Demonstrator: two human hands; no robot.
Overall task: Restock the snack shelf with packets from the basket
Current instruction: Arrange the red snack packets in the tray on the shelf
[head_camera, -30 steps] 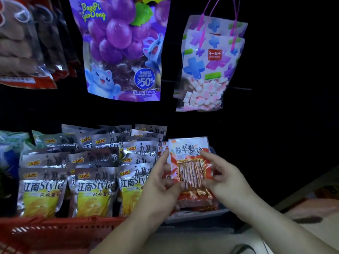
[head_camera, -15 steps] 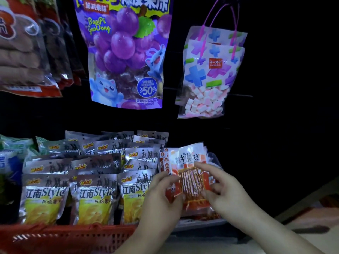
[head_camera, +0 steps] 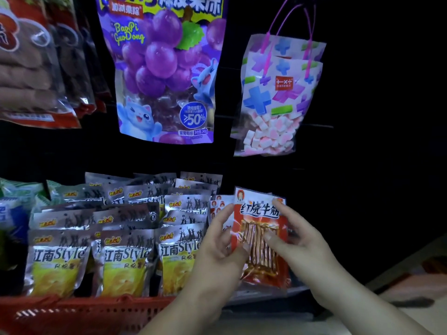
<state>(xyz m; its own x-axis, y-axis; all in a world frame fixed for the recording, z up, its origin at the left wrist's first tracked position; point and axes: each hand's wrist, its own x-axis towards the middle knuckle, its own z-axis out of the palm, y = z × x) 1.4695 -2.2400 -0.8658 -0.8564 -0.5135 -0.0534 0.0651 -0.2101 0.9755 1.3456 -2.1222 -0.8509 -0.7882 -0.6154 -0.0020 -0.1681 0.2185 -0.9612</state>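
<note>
A red and white snack packet [head_camera: 260, 240] with a clear window stands upright at the front of its row on the shelf. My left hand [head_camera: 217, 252] holds its left edge, thumb on the front and fingers behind. My right hand [head_camera: 297, 243] holds the right side, one finger up at the top corner and another on the window. More packets of the same kind [head_camera: 219, 204] stand behind it. The red basket [head_camera: 79, 313] sits at the lower left, below the shelf front.
Rows of silver and yellow packets [head_camera: 125, 257] fill the shelf left of my hands. A purple grape jelly bag [head_camera: 164, 68] and a marshmallow bag [head_camera: 278, 100] hang above. Brown and red bags [head_camera: 31, 68] hang at the upper left. Darkness lies to the right.
The packet was tilted back half a second ago and now stands upright facing me. My right hand's fingers have spread up to its top corner. The view has dropped slightly.
</note>
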